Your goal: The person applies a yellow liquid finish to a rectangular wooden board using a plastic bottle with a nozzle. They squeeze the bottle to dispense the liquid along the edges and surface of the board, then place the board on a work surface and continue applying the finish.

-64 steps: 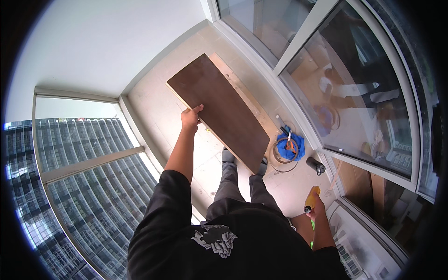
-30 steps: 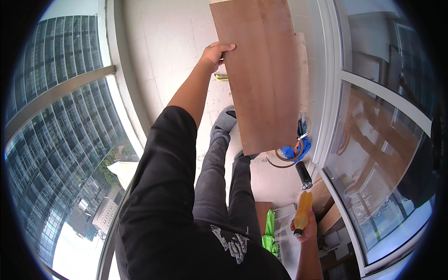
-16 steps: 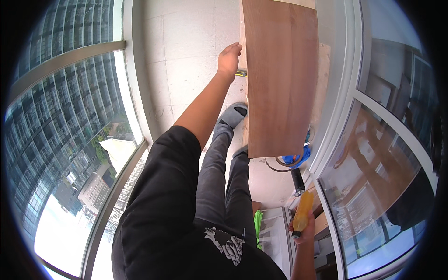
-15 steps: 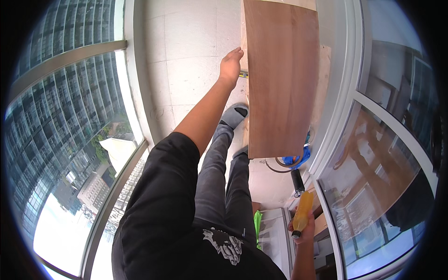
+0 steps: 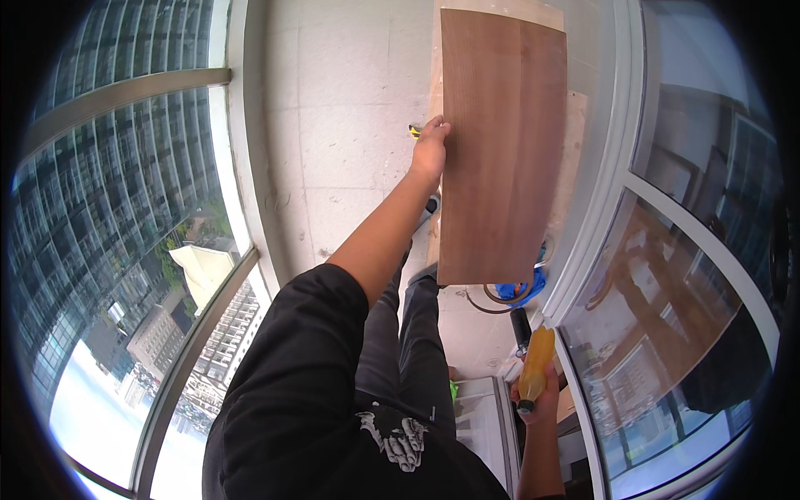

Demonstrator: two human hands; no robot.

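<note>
A brown wood-grain board stretches away from me, right of my legs. My left hand is at its left edge, with its fingers closed on that edge. Just beyond these fingers shows a small yellow-and-black item, too small to make out. At the lower right my right hand is wrapped round a clear bottle of yellow-orange liquid. The bottle is tilted, its dark cap toward me.
Pale plywood lies beneath the board. A blue bag and a dark hose lie by its near end. A black cylinder stands near the bottle. Windows line the left, and a glass door the right.
My left hand has moved nearer and slightly right, onto the board's edge. The yellow-and-black item now appears left of the hand. The bottle has shifted slightly left and up.
</note>
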